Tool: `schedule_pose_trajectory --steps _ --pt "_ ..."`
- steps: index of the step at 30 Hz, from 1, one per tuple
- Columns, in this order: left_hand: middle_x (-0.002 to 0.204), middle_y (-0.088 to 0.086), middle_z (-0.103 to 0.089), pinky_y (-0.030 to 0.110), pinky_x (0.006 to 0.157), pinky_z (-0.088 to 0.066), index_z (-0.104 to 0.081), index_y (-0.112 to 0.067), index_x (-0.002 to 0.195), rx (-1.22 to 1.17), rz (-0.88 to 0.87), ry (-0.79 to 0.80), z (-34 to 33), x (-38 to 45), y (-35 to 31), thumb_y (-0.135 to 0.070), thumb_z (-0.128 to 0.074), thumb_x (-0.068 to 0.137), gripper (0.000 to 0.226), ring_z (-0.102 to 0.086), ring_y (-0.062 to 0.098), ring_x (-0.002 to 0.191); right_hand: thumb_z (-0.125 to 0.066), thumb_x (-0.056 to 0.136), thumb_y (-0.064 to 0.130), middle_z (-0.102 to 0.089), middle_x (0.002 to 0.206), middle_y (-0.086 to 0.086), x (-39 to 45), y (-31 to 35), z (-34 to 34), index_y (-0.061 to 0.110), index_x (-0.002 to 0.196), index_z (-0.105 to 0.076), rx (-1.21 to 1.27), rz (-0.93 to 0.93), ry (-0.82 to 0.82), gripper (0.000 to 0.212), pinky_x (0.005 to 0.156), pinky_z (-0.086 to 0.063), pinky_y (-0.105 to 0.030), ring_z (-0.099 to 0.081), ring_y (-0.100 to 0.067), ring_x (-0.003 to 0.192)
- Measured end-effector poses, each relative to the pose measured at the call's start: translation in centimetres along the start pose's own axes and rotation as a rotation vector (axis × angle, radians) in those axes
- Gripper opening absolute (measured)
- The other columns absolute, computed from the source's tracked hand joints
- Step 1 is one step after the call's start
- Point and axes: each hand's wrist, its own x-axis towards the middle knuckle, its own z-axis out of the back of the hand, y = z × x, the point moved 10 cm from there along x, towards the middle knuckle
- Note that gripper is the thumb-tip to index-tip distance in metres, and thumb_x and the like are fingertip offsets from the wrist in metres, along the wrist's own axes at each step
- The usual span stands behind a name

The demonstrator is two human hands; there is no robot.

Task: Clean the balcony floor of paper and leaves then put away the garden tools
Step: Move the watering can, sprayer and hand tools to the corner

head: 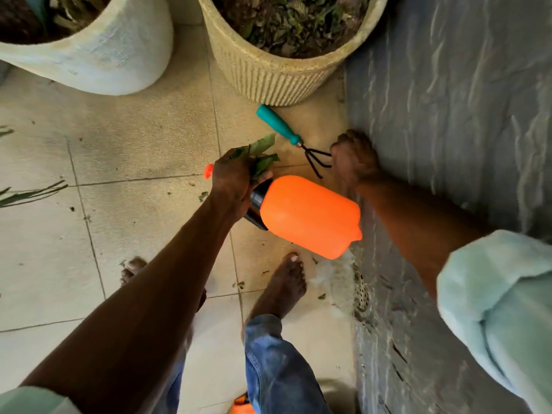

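Note:
My left hand grips a bunch of green leaves together with the black neck of an orange spray bottle, which hangs tilted above the tiled floor. A hand rake with a teal handle and black tines lies on the floor by the ribbed pot. My right hand is down at the tips of the tines, next to the grey wall, with its fingers curled under. Whether they hold the tines or anything else is hidden. Small leaf scraps dot the tiles.
A ribbed beige pot and a white pot stand at the back. The grey stone wall runs along the right, with a floor drain at its foot. My bare feet stand on the tiles, and plant leaves poke in from the left.

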Motion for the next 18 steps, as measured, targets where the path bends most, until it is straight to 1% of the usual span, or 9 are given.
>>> schedule_pose_trajectory --steps 2,4,6,8,9,11,13,16,18 --pt "0.101 0.009 -0.074 0.026 0.071 -0.057 -0.068 -0.004 0.105 -0.02 -0.015 0.051 -0.5 -1.1 -0.4 0.006 -0.036 0.097 0.034 -0.07 0.019 0.09 -0.053 0.087 0.014 -0.064 0.103 -0.014 -1.0 -1.2 0.8 0.008 0.097 -0.067 0.246 -0.115 -0.026 0.018 0.095 -0.041 -0.037 -0.055 -0.031 0.107" --pt "0.088 0.009 -0.073 0.026 0.067 -0.057 -0.068 -0.007 0.096 0.047 -0.024 0.033 -0.4 -2.4 -0.5 0.007 -0.038 0.096 0.033 -0.068 0.019 0.079 -0.052 0.087 0.009 -0.066 0.107 -0.018 -2.9 -3.2 2.2 0.004 0.106 -0.066 0.522 -0.342 -0.093 0.024 0.092 -0.044 -0.038 -0.059 -0.032 0.105" --pt "0.081 0.009 -0.069 0.029 0.062 -0.051 -0.067 -0.005 0.1 0.156 -0.018 0.02 -0.2 -3.2 0.0 0.006 -0.039 0.094 0.031 -0.062 0.02 0.071 -0.053 0.078 0.01 -0.071 0.097 -0.02 -6.1 -4.5 3.1 0.0 0.099 -0.07 0.948 -0.616 -0.238 0.028 0.08 -0.051 -0.04 -0.065 -0.031 0.091" --pt "0.083 0.008 -0.068 0.034 0.067 -0.05 -0.064 -0.006 0.105 0.214 0.041 0.019 0.1 -4.2 0.8 0.005 -0.038 0.093 0.031 -0.06 0.023 0.076 -0.061 0.07 0.016 -0.071 0.08 -0.021 -10.1 -4.3 3.0 -0.002 0.084 -0.069 1.309 -0.79 -0.37 0.024 0.067 -0.053 -0.044 -0.065 -0.029 0.072" --pt "0.084 0.006 -0.067 0.034 0.07 -0.05 -0.063 -0.009 0.104 0.235 0.083 0.042 0.2 -5.1 1.2 0.0 -0.038 0.096 0.028 -0.059 0.022 0.078 -0.068 0.07 0.013 -0.071 0.076 -0.018 -12.3 -3.7 2.7 -0.001 0.081 -0.07 1.393 -0.873 -0.379 0.018 0.064 -0.053 -0.041 -0.063 -0.024 0.067" --pt "0.086 -0.003 -0.062 0.029 0.075 -0.051 -0.059 -0.018 0.097 0.25 0.158 0.143 -0.2 -7.2 2.0 -0.018 -0.037 0.103 0.023 -0.06 0.013 0.078 -0.077 0.071 0.005 -0.07 0.073 -0.012 -16.0 -1.6 2.8 0.0 0.083 -0.073 1.487 -0.985 -0.317 0.013 0.062 -0.048 -0.025 -0.059 -0.004 0.061" --pt "0.079 -0.005 -0.061 0.026 0.064 -0.05 -0.057 -0.021 0.09 0.346 0.196 0.161 0.2 -9.3 2.5 -0.019 -0.04 0.103 0.022 -0.057 0.011 0.071 -0.077 0.071 0.001 -0.067 0.073 -0.004 -19.6 1.6 3.8 0.001 0.082 -0.074 1.648 -1.039 -0.302 0.012 0.06 -0.041 -0.012 -0.055 0.009 0.057" --pt "0.051 -0.004 -0.056 0.026 0.051 -0.038 -0.059 -0.014 0.081 0.577 0.203 0.122 1.8 -11.8 2.9 -0.014 -0.049 0.097 0.019 -0.043 0.015 0.055 -0.078 0.068 0.002 -0.068 0.069 0.002 -24.1 6.8 5.7 0.009 0.078 -0.074 1.888 -1.148 -0.307 0.013 0.059 -0.042 -0.017 -0.056 -0.004 0.063" --pt "0.049 -0.005 -0.049 0.025 0.05 -0.036 -0.059 -0.014 0.079 0.689 0.225 0.171 1.8 -14.0 3.6 -0.026 -0.054 0.098 0.022 -0.039 0.013 0.051 -0.076 0.07 -0.005 -0.066 0.061 0.01 -26.3 9.8 6.8 0.01 0.076 -0.072 2.068 -1.214 -0.343 0.017 0.059 -0.044 -0.018 -0.055 -0.004 0.062"
